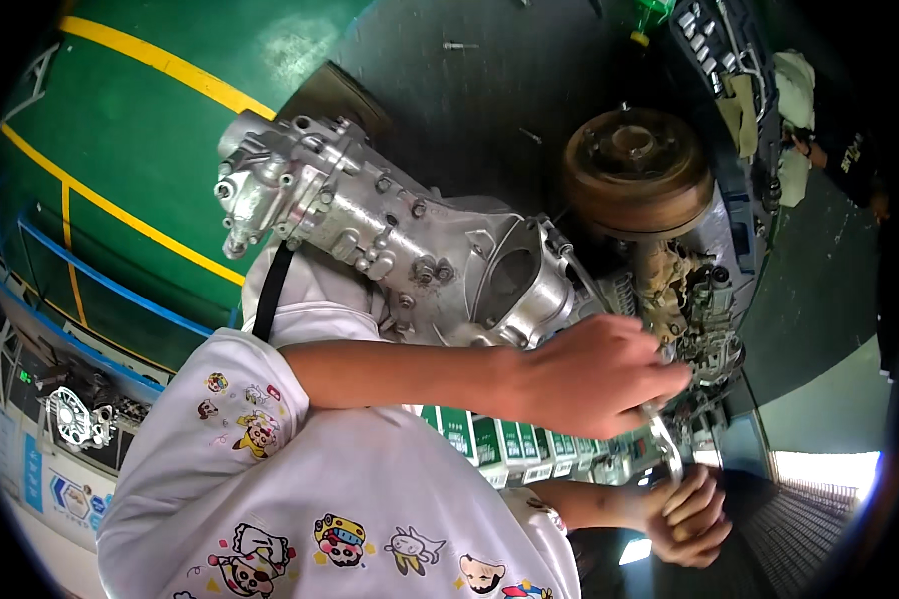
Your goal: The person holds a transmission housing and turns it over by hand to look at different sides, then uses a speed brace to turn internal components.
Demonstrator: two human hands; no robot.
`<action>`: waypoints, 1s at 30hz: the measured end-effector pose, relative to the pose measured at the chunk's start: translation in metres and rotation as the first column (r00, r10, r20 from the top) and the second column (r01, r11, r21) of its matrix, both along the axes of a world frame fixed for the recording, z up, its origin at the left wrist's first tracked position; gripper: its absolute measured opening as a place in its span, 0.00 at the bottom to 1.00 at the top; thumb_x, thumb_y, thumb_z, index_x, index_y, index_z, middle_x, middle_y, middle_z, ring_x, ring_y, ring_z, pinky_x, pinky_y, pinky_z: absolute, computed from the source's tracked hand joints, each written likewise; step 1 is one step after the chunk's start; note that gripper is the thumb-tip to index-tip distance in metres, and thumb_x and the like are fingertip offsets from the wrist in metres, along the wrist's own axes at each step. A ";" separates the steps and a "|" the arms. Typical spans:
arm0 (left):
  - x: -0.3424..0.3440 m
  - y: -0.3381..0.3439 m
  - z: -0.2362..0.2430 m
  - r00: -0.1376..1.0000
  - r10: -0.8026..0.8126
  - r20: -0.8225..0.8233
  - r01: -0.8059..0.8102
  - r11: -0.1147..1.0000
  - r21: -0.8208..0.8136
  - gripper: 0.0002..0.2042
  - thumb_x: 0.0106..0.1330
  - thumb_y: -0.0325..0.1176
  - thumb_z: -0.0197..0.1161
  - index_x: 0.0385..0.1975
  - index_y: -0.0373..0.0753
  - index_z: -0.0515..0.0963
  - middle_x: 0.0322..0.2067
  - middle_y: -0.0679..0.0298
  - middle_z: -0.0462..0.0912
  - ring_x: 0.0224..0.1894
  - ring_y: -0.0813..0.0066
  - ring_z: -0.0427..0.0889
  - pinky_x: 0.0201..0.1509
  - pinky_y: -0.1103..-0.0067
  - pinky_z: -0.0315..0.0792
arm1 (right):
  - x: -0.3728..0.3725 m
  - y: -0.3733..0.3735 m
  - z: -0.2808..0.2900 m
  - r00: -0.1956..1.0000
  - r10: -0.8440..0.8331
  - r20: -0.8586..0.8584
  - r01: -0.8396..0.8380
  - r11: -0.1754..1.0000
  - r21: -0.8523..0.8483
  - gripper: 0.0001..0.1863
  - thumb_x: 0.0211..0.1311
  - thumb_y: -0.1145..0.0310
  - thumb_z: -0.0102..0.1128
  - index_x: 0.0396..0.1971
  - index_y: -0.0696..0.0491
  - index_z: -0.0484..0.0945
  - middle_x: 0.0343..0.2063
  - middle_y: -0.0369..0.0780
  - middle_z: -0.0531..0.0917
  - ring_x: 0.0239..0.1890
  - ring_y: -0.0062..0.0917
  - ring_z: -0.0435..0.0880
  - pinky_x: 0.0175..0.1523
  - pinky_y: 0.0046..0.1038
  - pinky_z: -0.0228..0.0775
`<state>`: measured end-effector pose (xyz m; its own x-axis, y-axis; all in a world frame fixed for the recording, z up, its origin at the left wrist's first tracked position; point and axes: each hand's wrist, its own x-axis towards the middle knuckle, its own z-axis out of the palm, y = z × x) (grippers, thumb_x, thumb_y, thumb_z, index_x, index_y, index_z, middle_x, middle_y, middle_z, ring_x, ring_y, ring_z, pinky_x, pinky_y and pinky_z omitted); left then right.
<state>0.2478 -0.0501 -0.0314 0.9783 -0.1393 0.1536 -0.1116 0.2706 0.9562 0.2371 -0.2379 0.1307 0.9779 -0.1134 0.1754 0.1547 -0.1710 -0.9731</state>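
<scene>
My left hand [609,377] is closed into a fist around the upper end of a shiny metal wrench [666,444]. Lower down, my right hand [691,517] has its fingers wrapped about the tool's other end. Only the middle of the wrench shows; its ends are covered by my hands. Just beyond them lies a greasy metal mechanical assembly [709,349], whose contact with the tool I cannot make out. Beside my left forearm is a large silver gearbox housing [380,225] with a wide round opening towards my hand.
A rusty brown drum [637,165] stands beyond my left hand. An open socket case [704,45] lies at the far right, near another person's hand [807,150]. Loose bolts [459,46] rest on the dark surface. Green-and-white boxes [499,444] line up below my left forearm.
</scene>
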 end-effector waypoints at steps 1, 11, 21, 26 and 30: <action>0.010 -0.003 -0.001 0.997 0.062 -0.036 -0.063 0.998 -0.032 0.10 0.47 0.29 0.65 0.27 0.42 0.70 0.19 0.70 0.72 0.25 0.73 0.70 0.31 0.77 0.64 | 0.000 0.013 -0.004 0.992 0.123 0.000 -0.122 0.992 0.023 0.14 0.64 0.60 0.50 0.22 0.51 0.72 0.10 0.31 0.66 0.13 0.20 0.62 0.24 0.21 0.55; 0.004 -0.084 0.008 0.986 0.082 0.146 -0.104 0.983 0.150 0.19 0.57 0.36 0.55 0.47 0.33 0.70 0.39 0.54 0.72 0.47 0.59 0.71 0.62 0.61 0.61 | 0.056 0.073 -0.035 0.722 0.686 0.094 -0.670 0.658 0.343 0.15 0.63 0.53 0.58 0.22 0.45 0.75 0.07 0.23 0.59 0.09 0.08 0.55 0.17 0.14 0.46; 0.004 0.016 -0.013 0.962 -0.271 0.045 0.274 0.958 -0.088 0.11 0.53 0.39 0.62 0.27 0.38 0.72 0.19 0.70 0.70 0.24 0.75 0.73 0.29 0.78 0.64 | 0.047 0.065 -0.042 0.866 0.491 0.090 -0.486 0.788 0.377 0.15 0.63 0.51 0.56 0.22 0.45 0.74 0.07 0.24 0.59 0.09 0.09 0.52 0.18 0.16 0.44; 0.037 -0.039 -0.003 0.950 0.297 -0.098 -0.296 0.955 0.021 0.09 0.49 0.32 0.61 0.26 0.37 0.69 0.28 0.61 0.71 0.35 0.68 0.70 0.40 0.73 0.63 | 0.054 0.091 -0.046 0.789 0.612 0.052 -0.588 0.727 0.356 0.13 0.62 0.54 0.57 0.22 0.45 0.74 0.07 0.24 0.60 0.09 0.08 0.54 0.18 0.16 0.45; 0.013 -0.082 -0.003 0.963 0.265 0.057 -0.269 0.959 0.086 0.16 0.55 0.34 0.57 0.42 0.33 0.71 0.38 0.55 0.71 0.45 0.60 0.71 0.59 0.63 0.61 | 0.062 0.083 -0.050 0.808 0.587 0.048 -0.560 0.740 0.372 0.12 0.61 0.56 0.57 0.22 0.46 0.75 0.07 0.25 0.61 0.09 0.08 0.55 0.17 0.15 0.46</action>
